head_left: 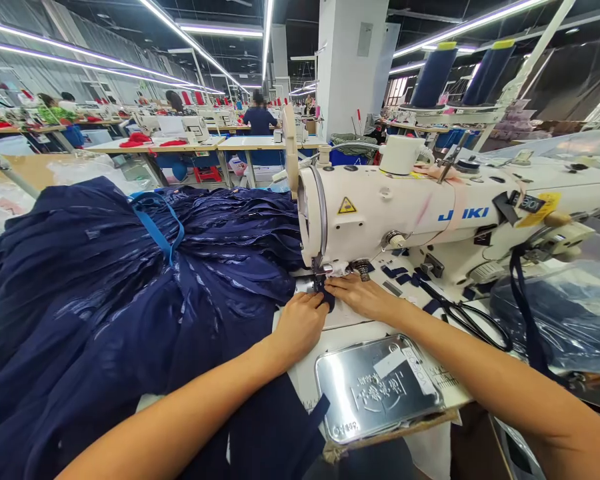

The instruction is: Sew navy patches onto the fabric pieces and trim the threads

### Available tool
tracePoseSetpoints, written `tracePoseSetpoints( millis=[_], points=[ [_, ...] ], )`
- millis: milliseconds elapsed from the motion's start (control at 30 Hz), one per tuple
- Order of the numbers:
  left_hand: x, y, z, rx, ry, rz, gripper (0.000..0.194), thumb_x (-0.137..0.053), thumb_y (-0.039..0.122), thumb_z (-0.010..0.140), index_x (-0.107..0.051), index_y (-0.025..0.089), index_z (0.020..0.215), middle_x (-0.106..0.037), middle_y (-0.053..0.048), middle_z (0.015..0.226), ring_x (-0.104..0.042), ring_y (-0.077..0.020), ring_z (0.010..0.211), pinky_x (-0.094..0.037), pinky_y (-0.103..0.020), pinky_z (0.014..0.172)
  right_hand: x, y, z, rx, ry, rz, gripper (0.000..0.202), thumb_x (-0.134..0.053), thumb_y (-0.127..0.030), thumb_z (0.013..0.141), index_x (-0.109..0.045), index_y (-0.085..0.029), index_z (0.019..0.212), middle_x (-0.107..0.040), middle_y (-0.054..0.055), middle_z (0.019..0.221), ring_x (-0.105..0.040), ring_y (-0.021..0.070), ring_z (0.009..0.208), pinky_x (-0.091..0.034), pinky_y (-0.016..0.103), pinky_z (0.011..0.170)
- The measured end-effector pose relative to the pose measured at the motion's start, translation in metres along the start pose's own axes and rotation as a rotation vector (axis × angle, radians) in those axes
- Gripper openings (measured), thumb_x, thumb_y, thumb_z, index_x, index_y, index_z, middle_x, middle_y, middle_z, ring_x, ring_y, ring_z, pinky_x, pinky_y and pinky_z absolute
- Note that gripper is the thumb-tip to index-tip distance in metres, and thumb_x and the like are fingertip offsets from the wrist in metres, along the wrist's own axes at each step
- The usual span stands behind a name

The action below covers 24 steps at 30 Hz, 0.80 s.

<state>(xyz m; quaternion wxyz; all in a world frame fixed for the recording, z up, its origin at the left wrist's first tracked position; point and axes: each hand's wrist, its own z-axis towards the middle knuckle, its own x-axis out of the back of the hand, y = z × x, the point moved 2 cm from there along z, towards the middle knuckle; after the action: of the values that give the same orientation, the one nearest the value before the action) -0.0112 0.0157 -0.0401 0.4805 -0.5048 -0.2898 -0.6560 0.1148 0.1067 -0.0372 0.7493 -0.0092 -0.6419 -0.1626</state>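
A white sewing machine (pixel 395 200) stands in front of me, its needle end low over the bed. Small navy fabric (pixel 329 300) lies under the needle area. My left hand (pixel 303 325) is closed on this fabric from the left, fingers curled at its edge. From the right, my right hand (pixel 360 295) grips the same piece, its fingertips close beside the presser foot; they partly hide the fabric. A large heap of navy garments (pixel 220 293), gathered with a blue strap (pixel 167 230), spreads out left of the machine.
Black scissors (pixel 467 317) and dark fabric scraps (pixel 397 273) lie right of my right hand. A shiny metal plate (pixel 380 387) sits at the bed's front. Clear plastic-wrapped cloth (pixel 560 313) is far right. Navy thread cones (pixel 433 75) stand behind. People work at distant tables.
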Motion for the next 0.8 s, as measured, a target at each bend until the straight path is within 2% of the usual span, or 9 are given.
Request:
tracePoseSetpoints(
  millis=[233, 433, 633, 800],
  points=[
    [-0.006, -0.002, 0.004, -0.016, 0.008, 0.038, 0.016, -0.051, 0.009, 0.079, -0.063, 0.009, 0.088, -0.066, -0.012, 0.097, -0.062, -0.0228, 0.084, -0.049, -0.036, 0.074, 0.000, 0.001, 0.002, -0.034, -0.031, -0.007, 0.039, -0.042, -0.004, 0.082, -0.055, -0.010, 0.118, -0.057, 0.015, 0.120, -0.057, 0.0243, 0.103, -0.054, 0.033, 0.072],
    [-0.010, -0.005, 0.007, -0.037, 0.057, 0.053, 0.017, -0.048, 0.009, 0.080, -0.063, 0.009, 0.089, -0.067, -0.012, 0.097, -0.063, -0.0213, 0.083, -0.048, -0.036, 0.077, -0.001, 0.003, 0.002, -0.040, 0.043, 0.011, 0.038, -0.040, -0.003, 0.083, -0.058, -0.015, 0.114, -0.061, 0.011, 0.115, -0.058, 0.0217, 0.101, -0.052, 0.034, 0.079],
    [-0.007, -0.003, 0.008, -0.036, 0.094, 0.084, 0.020, -0.046, 0.011, 0.082, -0.062, 0.008, 0.093, -0.068, -0.013, 0.096, -0.063, -0.0220, 0.086, -0.045, -0.038, 0.083, -0.009, 0.006, 0.004, -0.057, 0.117, 0.021, 0.035, -0.041, -0.004, 0.083, -0.060, -0.013, 0.111, -0.062, 0.013, 0.111, -0.059, 0.0229, 0.098, -0.050, 0.038, 0.082],
    [0.000, -0.006, -0.003, -0.031, 0.094, 0.022, 0.025, -0.046, 0.012, 0.083, -0.059, 0.011, 0.104, -0.067, -0.011, 0.102, -0.060, -0.0219, 0.096, -0.040, -0.040, 0.089, -0.006, 0.004, 0.006, -0.080, 0.123, 0.028, 0.030, -0.045, -0.007, 0.082, -0.062, -0.012, 0.107, -0.063, 0.013, 0.107, -0.059, 0.0226, 0.093, -0.049, 0.036, 0.080]
  ],
)
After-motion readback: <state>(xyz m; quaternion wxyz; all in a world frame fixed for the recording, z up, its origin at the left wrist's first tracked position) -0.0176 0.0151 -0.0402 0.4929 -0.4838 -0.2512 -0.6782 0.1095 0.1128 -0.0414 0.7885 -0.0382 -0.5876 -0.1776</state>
